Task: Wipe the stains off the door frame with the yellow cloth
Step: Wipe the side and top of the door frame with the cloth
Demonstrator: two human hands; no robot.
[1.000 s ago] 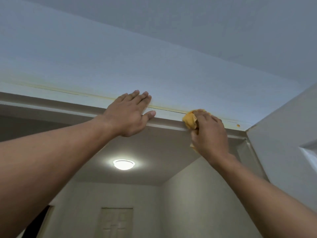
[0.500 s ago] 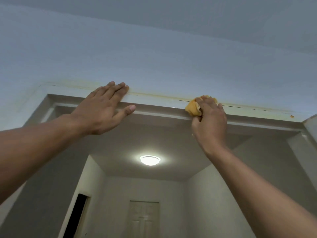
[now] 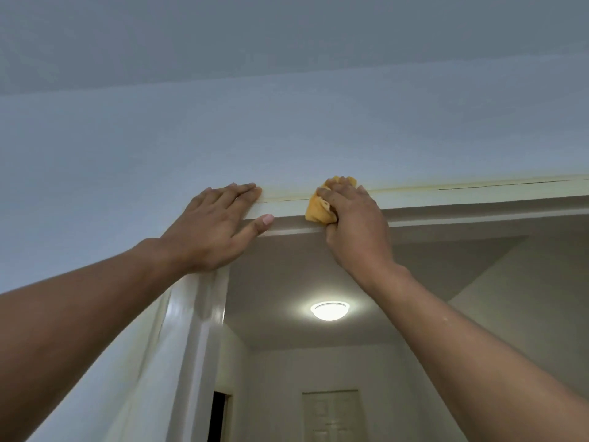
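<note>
The crumpled yellow cloth (image 3: 318, 209), gripped in the right hand (image 3: 353, 224) against the white painted door frame (image 3: 478, 194), should be pressed firmly along what seems a yellowish stain line (left hand (image 3: 216, 224) flat, fingers straight, bracing beside it).

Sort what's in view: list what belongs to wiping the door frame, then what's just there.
Part of the job:
- yellow cloth, bunched against the frame's top edge
- right hand, gripping the cloth
- left hand, flat on the frame's upper left corner
- door frame, with yellowish stains along its top

Just there:
- ceiling light, lit
- far door
- wall above the frame
</note>
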